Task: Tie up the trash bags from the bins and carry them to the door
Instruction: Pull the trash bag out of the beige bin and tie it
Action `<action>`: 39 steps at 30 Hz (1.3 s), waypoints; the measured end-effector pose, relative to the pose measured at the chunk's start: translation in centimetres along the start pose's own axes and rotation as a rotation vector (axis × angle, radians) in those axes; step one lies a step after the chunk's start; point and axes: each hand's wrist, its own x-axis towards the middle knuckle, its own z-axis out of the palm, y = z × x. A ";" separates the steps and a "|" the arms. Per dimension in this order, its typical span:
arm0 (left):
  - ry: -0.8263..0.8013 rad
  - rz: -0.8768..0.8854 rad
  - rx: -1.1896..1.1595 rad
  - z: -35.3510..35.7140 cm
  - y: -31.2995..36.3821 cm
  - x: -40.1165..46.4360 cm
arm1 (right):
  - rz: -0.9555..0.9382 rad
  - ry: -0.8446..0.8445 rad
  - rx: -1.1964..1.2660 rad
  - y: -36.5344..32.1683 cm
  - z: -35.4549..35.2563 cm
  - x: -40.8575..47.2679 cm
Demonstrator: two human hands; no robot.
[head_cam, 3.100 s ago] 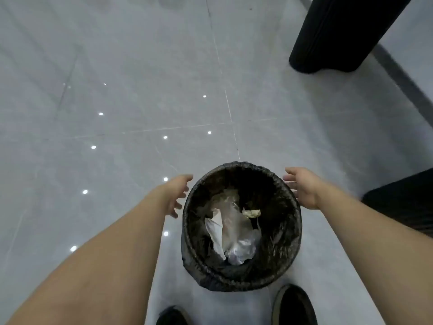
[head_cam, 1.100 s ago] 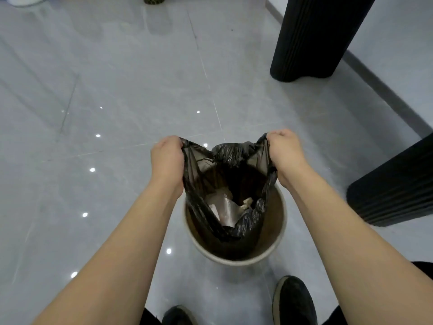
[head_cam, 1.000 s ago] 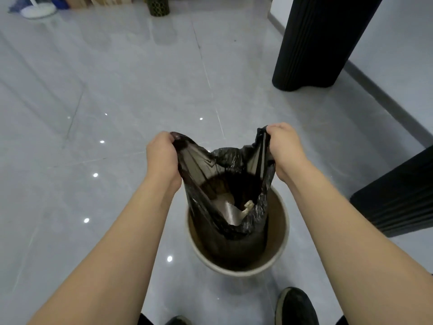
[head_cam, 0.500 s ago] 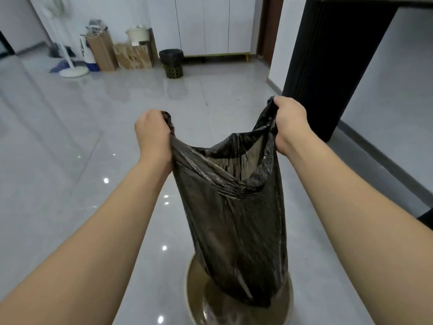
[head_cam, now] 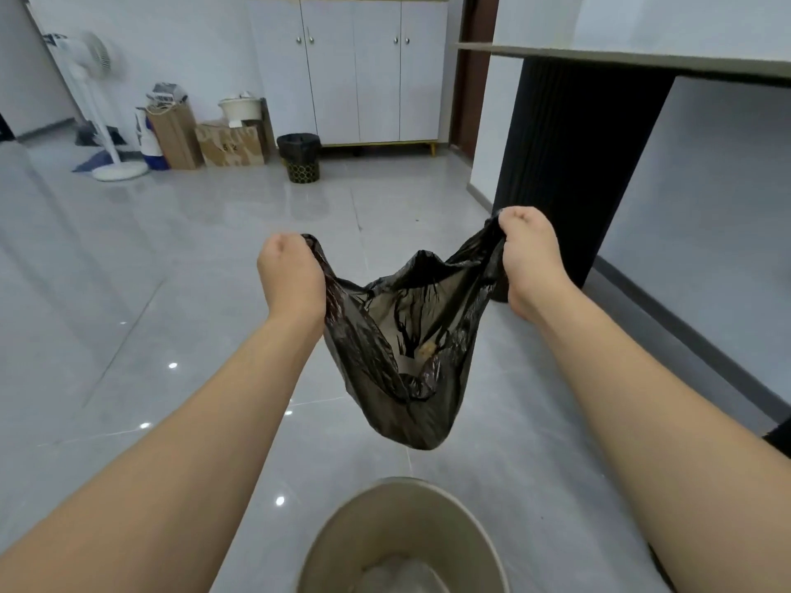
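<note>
Up at ten o'clock a white pedestal fan stands on the grey tiled floor, with a brown paper bag and a cardboard box just beside it toward eleven o'clock; a white basin sits on the box. Near twelve o'clock a second bin lined with black plastic stands in front of a white cabinet. Closer in, the left forearm reaches up from seven o'clock toward the middle, and the left hand is a fist, knuckles turned away from the camera, fingers curled round the left edge of the black trash bag. That bag hangs in the air at the centre of the view, its mouth stretched wide between the two fists, its bottom clear above the beige bin at six o'clock and not touching it. Crumpled scraps show faintly through the thin plastic. Something pale lies in the bottom of the bin, too blurred to name. The right forearm comes in from four o'clock, and the right hand grips the bag's right edge in a closed fist, held a little higher than the left. Behind it, at two o'clock, stands a black ribbed table pedestal under a grey tabletop.
</note>
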 end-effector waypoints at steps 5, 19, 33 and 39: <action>0.011 -0.116 0.137 0.1 -7.3 -0.1 | -0.013 0.043 -0.247 7.2 -3.5 1.8; -0.523 0.199 1.258 -0.6 -23.8 -3.5 | 0.506 0.055 -0.120 25.1 -12.3 1.8; -0.858 0.472 1.560 7.3 -27.5 -6.5 | 0.364 0.201 -0.090 20.9 -13.7 2.3; -0.939 0.473 1.486 6.8 -26.1 -5.7 | -0.287 -0.493 -1.507 21.4 -11.6 -1.4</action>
